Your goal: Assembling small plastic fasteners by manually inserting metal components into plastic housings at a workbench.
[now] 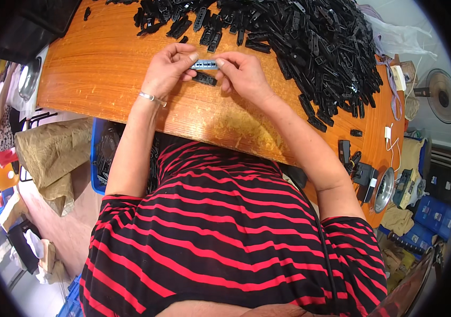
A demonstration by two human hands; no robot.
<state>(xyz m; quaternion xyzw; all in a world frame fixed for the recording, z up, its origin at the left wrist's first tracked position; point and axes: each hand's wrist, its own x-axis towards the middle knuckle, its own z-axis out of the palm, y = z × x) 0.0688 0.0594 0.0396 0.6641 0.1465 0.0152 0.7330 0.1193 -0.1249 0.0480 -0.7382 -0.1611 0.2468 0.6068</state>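
Observation:
Between my two hands, just above the wooden table (109,68), is a small pale blue-silver slotted strip (205,65). My left hand (170,66) pinches its left end with thumb and fingers. At the other end, my right hand (242,75) grips it the same way. Directly below the strip lies a black slotted plastic part (205,79), close to the fingers of both hands. What the curled fingers hide behind the strip I cannot make out.
A large heap of black plastic parts (315,47) covers the table's far right. Under the near edge, left, stands a blue crate (97,158) with dark parts. A metal bowl (384,190) and black adapter (364,177) sit at right. Brown paper (51,158) hangs left.

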